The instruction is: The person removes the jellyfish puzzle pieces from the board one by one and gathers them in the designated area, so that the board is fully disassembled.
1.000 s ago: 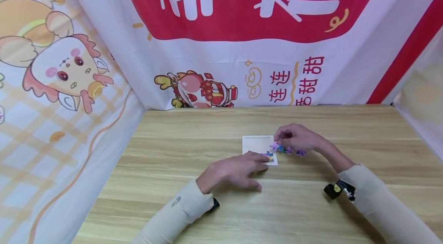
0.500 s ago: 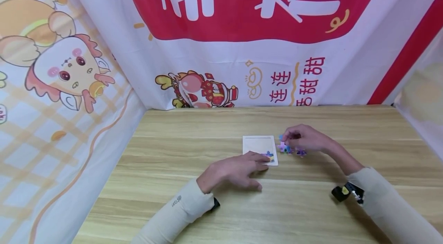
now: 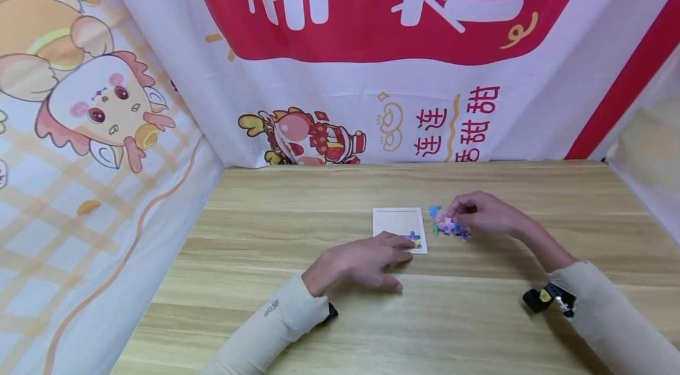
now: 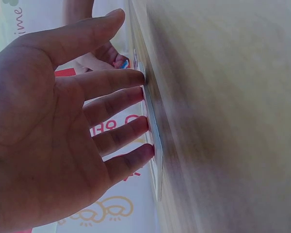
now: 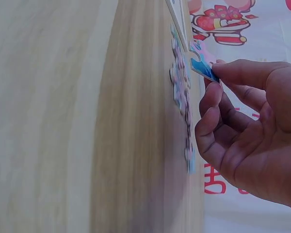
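Note:
A white puzzle board [image 3: 398, 221] lies flat on the wooden table [image 3: 319, 198], with a few coloured pieces fitted in its near right corner [image 3: 414, 238]. My left hand [image 3: 366, 260] lies flat with straight fingers [image 4: 136, 99], whose tips touch the board's [image 4: 154, 141] near edge. To the right of the board, my right hand [image 3: 478, 212] pinches a blue puzzle piece [image 5: 203, 68] between thumb and forefinger, just above the table. Several loose pink and purple pieces [image 3: 450, 228] lie under and beside that hand, and show again as loose pieces [image 5: 180, 94] on the tabletop.
Printed cloth banners [image 3: 372, 68] wall the table in at the back, left and right. Bare wood stretches left of the board and along the near side of the table.
My right hand has drawn back to the right, from the board's right edge to the loose pieces, and now holds the blue piece. The left hand has stayed in place.

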Tool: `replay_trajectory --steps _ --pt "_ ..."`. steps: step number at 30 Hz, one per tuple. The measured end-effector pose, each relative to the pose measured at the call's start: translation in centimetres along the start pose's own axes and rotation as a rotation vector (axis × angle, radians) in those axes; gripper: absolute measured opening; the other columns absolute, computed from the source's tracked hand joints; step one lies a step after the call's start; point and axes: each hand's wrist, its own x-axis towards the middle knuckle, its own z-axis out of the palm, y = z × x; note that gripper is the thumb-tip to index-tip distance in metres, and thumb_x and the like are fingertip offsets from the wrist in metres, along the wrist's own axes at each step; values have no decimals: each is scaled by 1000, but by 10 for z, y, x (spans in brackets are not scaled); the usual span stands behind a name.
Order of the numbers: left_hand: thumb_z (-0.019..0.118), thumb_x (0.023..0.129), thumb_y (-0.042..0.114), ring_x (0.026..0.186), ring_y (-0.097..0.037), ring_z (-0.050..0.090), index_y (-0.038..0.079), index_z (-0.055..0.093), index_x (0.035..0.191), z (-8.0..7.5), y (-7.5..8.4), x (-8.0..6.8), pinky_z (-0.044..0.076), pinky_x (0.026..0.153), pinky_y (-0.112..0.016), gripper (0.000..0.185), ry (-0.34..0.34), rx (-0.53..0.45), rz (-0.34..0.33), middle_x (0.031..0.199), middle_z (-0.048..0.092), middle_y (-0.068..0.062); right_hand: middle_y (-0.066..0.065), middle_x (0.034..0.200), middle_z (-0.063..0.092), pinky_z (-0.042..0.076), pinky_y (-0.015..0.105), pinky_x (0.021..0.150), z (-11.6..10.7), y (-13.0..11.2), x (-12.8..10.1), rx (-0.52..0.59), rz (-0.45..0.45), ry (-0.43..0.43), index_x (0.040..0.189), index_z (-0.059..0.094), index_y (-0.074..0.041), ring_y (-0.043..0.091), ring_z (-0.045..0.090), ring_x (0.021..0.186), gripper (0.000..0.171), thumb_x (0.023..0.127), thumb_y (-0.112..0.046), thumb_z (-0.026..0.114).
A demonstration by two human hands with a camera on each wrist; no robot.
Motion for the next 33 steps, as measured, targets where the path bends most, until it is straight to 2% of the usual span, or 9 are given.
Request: replay_trajectory --steps 10,20,33 --pt "70 103 45 166 -18 25 16 51 161 0 0 0 26 136 -35 68 -1 -2 -1 178 29 4 9 109 73 52 26 78 -7 12 -8 -41 23 23 115 74 -5 20 59 96 16 106 -10 63" --pt "69 103 45 166 -19 24 16 51 161 -2 -1 -2 26 136 -34 67 1 8 -2 178 29 3 7 104 71 50 25 77 -15 19 -16 -47 28 30 112 75 -6 19 57 93 13 105 -10 65" --pt "70 103 45 166 -17 24 17 51 161 -1 1 -1 27 135 -34 68 -5 -19 -12 178 28 6 7 103 68 49 25 73 -20 35 -28 -37 42 23 117 74 -5 15 56 90 16 106 -11 63"
